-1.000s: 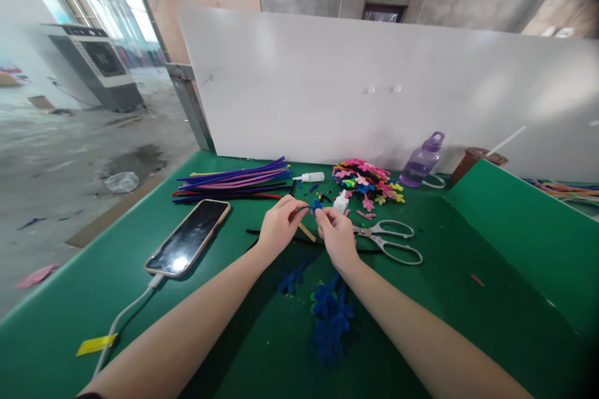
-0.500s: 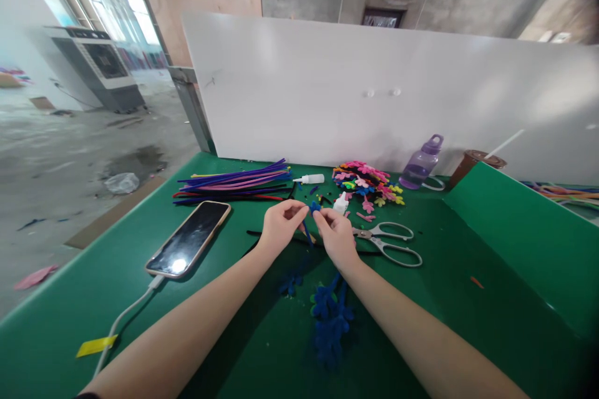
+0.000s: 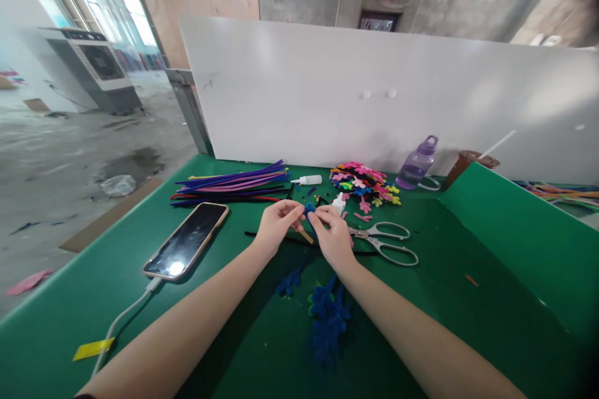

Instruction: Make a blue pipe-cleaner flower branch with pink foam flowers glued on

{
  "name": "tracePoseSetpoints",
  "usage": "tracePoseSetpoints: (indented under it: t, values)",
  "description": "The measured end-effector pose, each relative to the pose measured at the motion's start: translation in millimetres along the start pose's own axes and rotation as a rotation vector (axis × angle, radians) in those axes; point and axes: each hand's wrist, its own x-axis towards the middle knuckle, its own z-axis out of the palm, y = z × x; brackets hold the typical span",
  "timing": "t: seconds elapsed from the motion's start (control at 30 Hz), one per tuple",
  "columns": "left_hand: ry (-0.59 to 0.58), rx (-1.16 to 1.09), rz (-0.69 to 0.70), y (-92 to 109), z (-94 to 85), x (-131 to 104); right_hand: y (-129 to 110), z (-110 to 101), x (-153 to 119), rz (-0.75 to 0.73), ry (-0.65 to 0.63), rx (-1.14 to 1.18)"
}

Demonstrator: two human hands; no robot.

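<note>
My left hand [image 3: 279, 222] and my right hand [image 3: 331, 232] meet over the middle of the green table, fingers pinched on a small blue pipe-cleaner flower [image 3: 309, 207]. Fingertips hide part of it. A short tan strip [image 3: 306, 236] shows just under my left fingers; whether it is held I cannot tell. Nearer to me on the table lie a bunch of blue pipe-cleaner flowers [image 3: 329, 324] and a smaller blue piece [image 3: 289, 282]. Grey-handled scissors [image 3: 386, 240] lie right of my right hand, and a white glue bottle [image 3: 339, 202] is just behind it.
Pipe cleaners [image 3: 234, 184] lie at the back left, beside another glue bottle [image 3: 309, 180]. Colourful flowers [image 3: 362, 181] are heaped behind my hands. A charging phone [image 3: 187, 240] lies left. Towards the right are a purple bottle [image 3: 416, 165], a brown cup [image 3: 463, 165] and a green panel [image 3: 519, 230].
My fingers have shifted slightly around the blue flower. The blue strand that hung below my fingertips no longer hangs there. The whole view has moved a little.
</note>
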Motion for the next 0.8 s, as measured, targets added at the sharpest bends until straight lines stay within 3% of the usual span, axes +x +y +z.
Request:
tracePoseSetpoints:
  t: [0.3,0.53,0.8]
  values:
    - [-0.103,0.129,0.092,-2.2,-3.0,1.1,-2.5,-2.5,-2.9,-0.078,-0.009,-0.201]
    - [-0.160,0.322,0.178,-0.1,-2.8,-2.8,-3.3,-2.5,-4.8,0.043,-0.067,-0.147]
    - [-0.241,0.075,0.065,-4.0,-0.4,-1.6,9.3,1.6,-0.2,0.176,-0.024,0.032]
